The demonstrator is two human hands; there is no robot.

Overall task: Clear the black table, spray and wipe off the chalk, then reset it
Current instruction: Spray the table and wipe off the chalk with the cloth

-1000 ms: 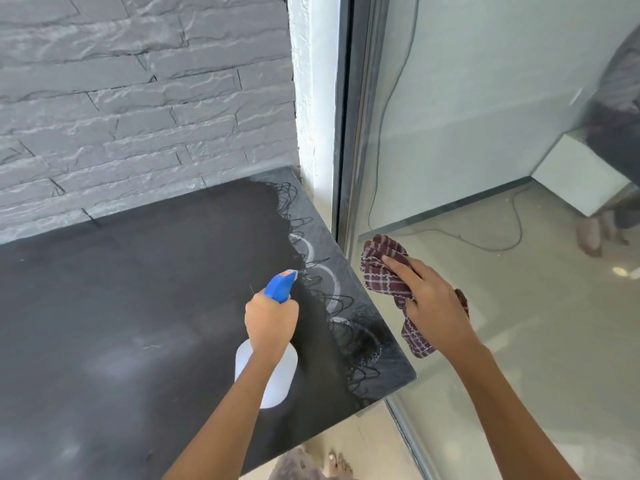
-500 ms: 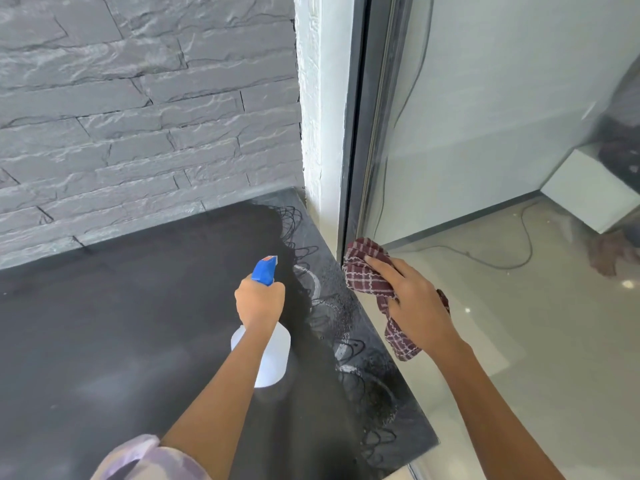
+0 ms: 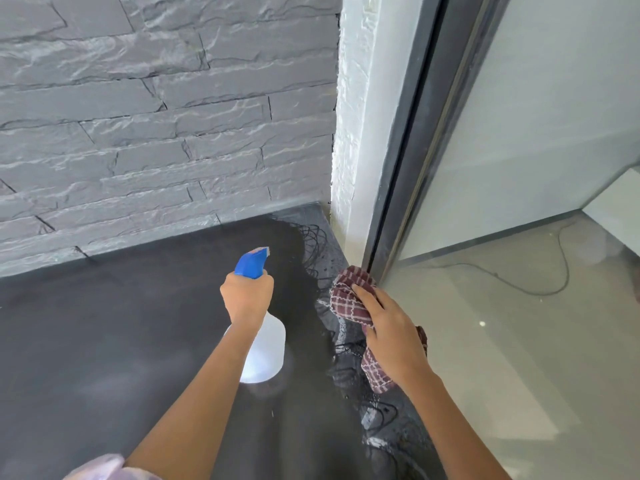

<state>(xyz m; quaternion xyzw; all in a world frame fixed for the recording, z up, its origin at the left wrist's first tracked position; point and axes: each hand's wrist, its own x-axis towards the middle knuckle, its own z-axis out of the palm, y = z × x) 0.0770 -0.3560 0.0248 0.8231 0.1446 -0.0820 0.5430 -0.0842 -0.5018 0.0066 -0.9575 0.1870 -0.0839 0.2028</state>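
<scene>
The black table (image 3: 104,341) fills the lower left, its top bare and dark. Grey chalk scribbles (image 3: 346,344) run along its right edge, wet in places. My left hand (image 3: 247,296) grips the neck of a clear spray bottle (image 3: 265,355) with a blue trigger head pointing toward the table's far right corner. My right hand (image 3: 391,334) presses a maroon checked cloth (image 3: 349,296) onto the chalk strip at the table's right edge.
A grey stone-brick wall (image 3: 156,133) backs the table. A white pillar (image 3: 360,133) and a dark frame with a glass panel (image 3: 519,168) stand right beside the table's right edge. A cable (image 3: 554,282) lies on the floor behind the glass.
My right hand has brought the cloth from beside the table onto its right edge. My left hand has carried the spray bottle farther toward the back corner. My view has tilted up toward the wall.
</scene>
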